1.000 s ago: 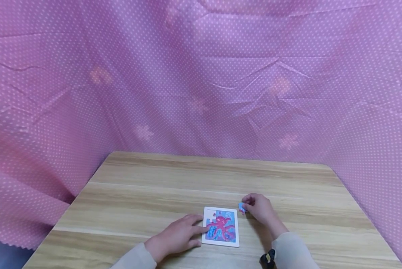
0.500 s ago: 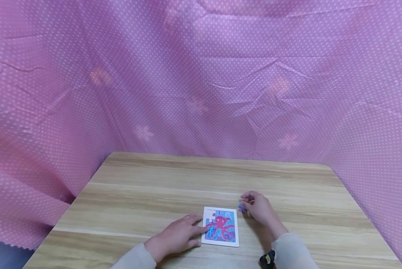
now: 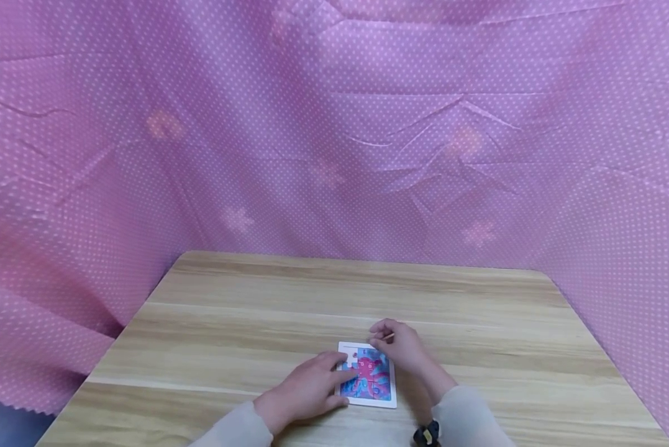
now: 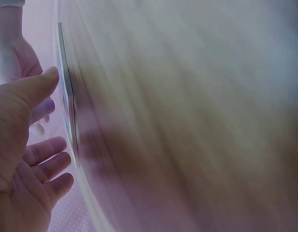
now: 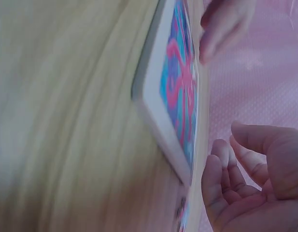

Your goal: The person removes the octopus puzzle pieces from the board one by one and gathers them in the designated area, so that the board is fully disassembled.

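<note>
A jigsaw puzzle (image 3: 374,375) of a pink octopus on blue sits in a white-framed tray on the table. The tray's upper left shows bare white. My left hand (image 3: 307,386) lies at the tray's left side, fingers extended, the index finger over the picture. By the upper right corner is my right hand (image 3: 404,349), fingers loosely bent. The right wrist view shows its thumb and fingers (image 5: 214,176) apart, nothing seen between them. A blurred blue and pink patch (image 5: 183,215), seemingly a loose puzzle piece, lies beside the tray there; in the head view the right hand hides that spot.
The wooden table (image 3: 245,310) spreads around the tray, with rounded far corners. A pink dotted curtain (image 3: 334,155) hangs behind it and along both sides. A black band (image 3: 427,433) is at the right wrist.
My right hand has moved left from the loose puzzle piece to the tray's upper right corner. My left hand has shifted right, farther over the puzzle.
</note>
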Available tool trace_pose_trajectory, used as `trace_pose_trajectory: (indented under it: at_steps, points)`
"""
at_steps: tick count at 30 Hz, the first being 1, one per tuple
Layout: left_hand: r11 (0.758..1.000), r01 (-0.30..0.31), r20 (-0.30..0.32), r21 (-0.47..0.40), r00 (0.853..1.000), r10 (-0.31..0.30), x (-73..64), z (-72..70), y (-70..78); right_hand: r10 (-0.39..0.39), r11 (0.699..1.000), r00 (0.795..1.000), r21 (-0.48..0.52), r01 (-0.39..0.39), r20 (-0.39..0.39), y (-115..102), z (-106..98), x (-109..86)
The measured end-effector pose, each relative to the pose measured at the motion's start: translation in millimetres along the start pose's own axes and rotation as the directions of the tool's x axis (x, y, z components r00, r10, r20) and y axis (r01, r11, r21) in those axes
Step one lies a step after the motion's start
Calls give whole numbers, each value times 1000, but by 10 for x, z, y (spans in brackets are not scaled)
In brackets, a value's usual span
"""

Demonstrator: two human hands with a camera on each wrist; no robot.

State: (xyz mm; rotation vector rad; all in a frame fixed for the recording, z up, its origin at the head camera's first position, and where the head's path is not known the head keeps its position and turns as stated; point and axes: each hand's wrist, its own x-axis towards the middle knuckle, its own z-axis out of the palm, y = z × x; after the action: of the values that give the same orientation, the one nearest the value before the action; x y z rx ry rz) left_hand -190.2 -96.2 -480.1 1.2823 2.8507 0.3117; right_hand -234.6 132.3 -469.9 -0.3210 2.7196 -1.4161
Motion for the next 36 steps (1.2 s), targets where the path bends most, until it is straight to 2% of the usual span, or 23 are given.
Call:
trace_pose_trajectory:
  at_steps: [5,9,16,20,27,32,36]
  points:
    - [999,-24,-35,39,999,25,48,41,21,-16,1000,996,1,16,88,-39,67,-5]
    - [997,-41,-59,64,997,45,47,35,49,-20,999,992,-26,23,122,-34,111,-21]
    - [997,-36,-29,72,999,38,47,5,73,-47,994,987,-94,62,155,-33,143,-28]
    - [995,-46,-38,83,998,49,47,-1,69,-60,987,982,-137,86,182,-53,150,-29]
    - [993,-57,-64,102,996,64,46,29,53,-54,966,983,-239,96,176,-66,168,-45]
    - [992,-66,-79,105,994,75,43,49,46,-21,971,987,-231,58,160,-64,192,-55]
    - [993,-68,-77,101,994,75,37,51,49,-31,976,987,-208,63,156,-41,209,-52]
